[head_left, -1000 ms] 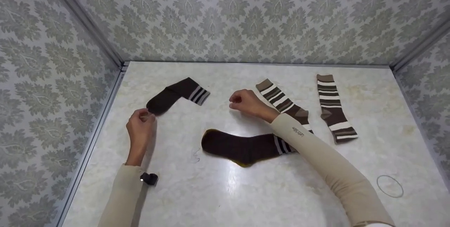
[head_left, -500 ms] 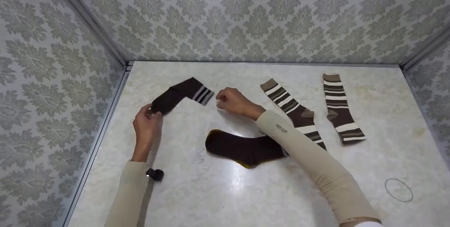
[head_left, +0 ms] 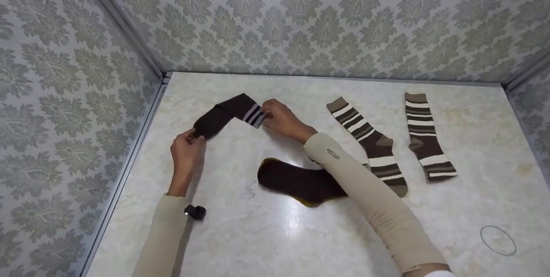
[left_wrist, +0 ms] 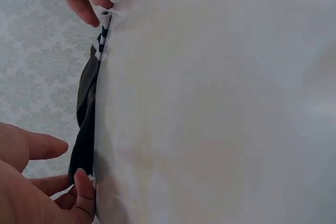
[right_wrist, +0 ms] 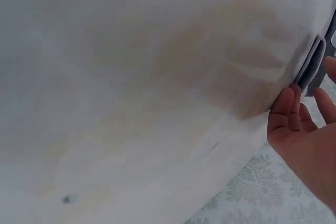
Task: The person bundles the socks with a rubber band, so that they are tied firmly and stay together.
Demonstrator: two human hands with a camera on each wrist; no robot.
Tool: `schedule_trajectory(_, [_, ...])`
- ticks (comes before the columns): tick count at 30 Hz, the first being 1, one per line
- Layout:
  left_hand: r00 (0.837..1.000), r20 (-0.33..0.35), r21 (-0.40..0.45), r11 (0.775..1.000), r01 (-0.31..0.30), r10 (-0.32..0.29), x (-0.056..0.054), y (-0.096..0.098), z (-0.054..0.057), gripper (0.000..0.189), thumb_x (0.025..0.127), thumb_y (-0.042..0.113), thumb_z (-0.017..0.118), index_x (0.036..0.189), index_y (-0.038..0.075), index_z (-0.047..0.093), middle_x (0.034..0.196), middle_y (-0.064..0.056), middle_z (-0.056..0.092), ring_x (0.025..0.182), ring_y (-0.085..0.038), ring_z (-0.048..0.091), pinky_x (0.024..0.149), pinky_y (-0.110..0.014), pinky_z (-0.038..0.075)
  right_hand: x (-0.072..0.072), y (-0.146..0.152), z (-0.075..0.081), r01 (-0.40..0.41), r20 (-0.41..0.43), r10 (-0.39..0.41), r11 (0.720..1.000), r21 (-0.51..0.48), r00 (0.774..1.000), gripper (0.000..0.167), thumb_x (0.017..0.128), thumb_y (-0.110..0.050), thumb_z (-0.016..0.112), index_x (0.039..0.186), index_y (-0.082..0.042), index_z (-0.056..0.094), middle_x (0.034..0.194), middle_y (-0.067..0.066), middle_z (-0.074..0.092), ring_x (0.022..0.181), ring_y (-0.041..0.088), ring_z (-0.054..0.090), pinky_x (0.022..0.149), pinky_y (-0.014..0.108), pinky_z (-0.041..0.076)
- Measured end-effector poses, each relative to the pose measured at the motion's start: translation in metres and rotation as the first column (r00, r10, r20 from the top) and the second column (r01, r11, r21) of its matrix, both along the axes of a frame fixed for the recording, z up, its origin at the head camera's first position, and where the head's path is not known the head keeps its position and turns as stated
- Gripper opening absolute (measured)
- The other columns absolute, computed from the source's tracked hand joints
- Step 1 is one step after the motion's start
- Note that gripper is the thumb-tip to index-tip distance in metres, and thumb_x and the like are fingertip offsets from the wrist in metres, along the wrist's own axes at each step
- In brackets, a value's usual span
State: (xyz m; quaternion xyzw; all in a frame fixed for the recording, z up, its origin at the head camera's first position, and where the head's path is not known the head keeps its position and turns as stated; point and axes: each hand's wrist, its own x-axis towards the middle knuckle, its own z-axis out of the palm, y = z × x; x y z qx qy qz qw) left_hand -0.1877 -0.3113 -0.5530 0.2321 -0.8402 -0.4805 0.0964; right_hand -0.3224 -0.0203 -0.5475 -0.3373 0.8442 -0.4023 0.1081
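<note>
A dark brown sock (head_left: 234,107) with grey stripes at its cuff lies bent at the back left of the white table. My left hand (head_left: 187,148) pinches its toe end; in the left wrist view the dark toe (left_wrist: 83,156) stands between the fingertips. My right hand (head_left: 281,118) is at the striped cuff (head_left: 255,116), fingers loosely bent. Fingertips (right_wrist: 295,92) touch the cuff's edge in the right wrist view, with gaps between the other fingers. A second dark sock (head_left: 296,180), with a mustard edge, lies nearer, its cuff hidden under the right sleeve.
Two brown socks with white and green stripes lie to the right, one slanted (head_left: 365,133) and one more upright (head_left: 423,131). A thin ring (head_left: 497,240) lies at the front right. Patterned walls (head_left: 300,23) border the table (head_left: 258,234).
My right hand has moved left, from above the table to the striped cuff. My left hand stays at the toe. The whole view has drifted, so the socks appear farther right.
</note>
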Motion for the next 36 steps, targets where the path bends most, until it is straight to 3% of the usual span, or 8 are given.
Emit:
schedule_trajectory(5, [0.999,-0.03,-0.021,1.0,0.02,-0.021,-0.001,0.004,0.001,0.05,0.107,0.014,0.064,0.152,-0.008,0.06,0.128,-0.027,0.069,0.115,-0.037,0.066,0.1,-0.048,0.052,-0.009,0.0,-0.019,-0.062,-0.115,0.075,0.991,0.115,0.991,0.044,0.105,-0.002,0.061,0.148,0.002,0.064,0.159,0.021,0.055,0.138,0.037,0.055,0.117,0.046,0.044])
schedule_trajectory(9, [0.999,-0.034,-0.031,0.999,0.025,-0.026,-0.001,0.004,0.0,0.046,0.108,0.013,0.063,0.149,-0.008,0.062,0.128,-0.028,0.07,0.117,-0.038,0.066,0.101,-0.049,0.052,0.004,-0.001,-0.005,-0.043,-0.202,0.099,0.964,0.262,0.974,0.034,0.11,-0.005,0.064,0.143,-0.003,0.07,0.151,0.018,0.061,0.13,0.037,0.057,0.112,0.047,0.047])
schedule_trajectory(11, [0.999,-0.03,-0.025,0.999,0.028,-0.029,0.0,0.004,0.001,0.045,0.109,0.013,0.063,0.148,-0.008,0.064,0.13,-0.029,0.07,0.119,-0.039,0.067,0.103,-0.049,0.052,0.015,-0.001,0.011,-0.024,-0.231,0.107,0.942,0.335,0.967,0.028,0.11,-0.006,0.066,0.137,-0.003,0.074,0.142,0.017,0.064,0.124,0.037,0.059,0.107,0.047,0.051])
schedule_trajectory(14, [0.999,-0.024,-0.022,0.999,0.037,-0.037,0.001,0.005,0.001,0.04,0.109,0.014,0.064,0.142,-0.008,0.069,0.13,-0.028,0.072,0.121,-0.039,0.068,0.105,-0.049,0.052,0.021,0.004,0.011,-0.019,-0.27,0.12,0.937,0.349,0.955,0.019,0.109,-0.007,0.069,0.124,-0.005,0.08,0.128,0.017,0.067,0.111,0.035,0.061,0.097,0.046,0.054])
schedule_trajectory(21, [0.997,-0.048,-0.102,0.993,0.059,-0.064,0.005,0.01,-0.002,0.026,0.108,0.016,0.069,0.117,-0.006,0.08,0.109,-0.023,0.079,0.103,-0.037,0.073,0.091,-0.044,0.055,0.032,0.022,0.019,-0.079,-0.249,0.178,0.929,0.361,0.952,0.015,0.106,-0.005,0.07,0.113,-0.006,0.083,0.113,0.017,0.068,0.1,0.033,0.061,0.086,0.046,0.056])
schedule_trajectory(26, [0.994,-0.046,-0.185,0.979,0.091,-0.102,0.008,0.019,-0.005,0.015,0.104,0.012,0.077,0.1,-0.003,0.077,0.09,-0.016,0.075,0.084,-0.031,0.068,0.076,-0.037,0.049,0.04,0.038,0.023,-0.134,-0.213,0.23,0.912,0.388,0.95,0.015,0.103,-0.001,0.065,0.103,-0.005,0.08,0.108,0.015,0.066,0.092,0.029,0.053,0.078,0.043,0.047])
schedule_trajectory(31, [0.984,-0.036,-0.216,0.963,0.161,-0.173,0.012,0.03,-0.004,0.017,0.096,0.002,0.081,0.108,-0.007,0.071,0.088,-0.018,0.072,0.085,-0.038,0.069,0.081,-0.048,0.054,0.051,0.054,0.025,-0.149,-0.222,0.26,0.896,0.418,0.94,0.018,0.096,0.001,0.063,0.081,-0.009,0.063,0.095,0.011,0.06,0.081,0.025,0.044,0.071,0.039,0.036])
schedule_trajectory(36, [0.969,-0.008,-0.23,0.944,0.239,-0.247,0.009,0.03,-0.016,0.025,0.094,0.002,0.081,0.114,-0.011,0.073,0.086,-0.017,0.072,0.084,-0.036,0.069,0.081,-0.049,0.056,0.063,0.07,0.027,-0.152,-0.221,0.273,0.882,0.447,0.936,0.02,0.093,-0.001,0.066,0.078,-0.011,0.057,0.089,0.009,0.058,0.078,0.023,0.046,0.067,0.039,0.04])
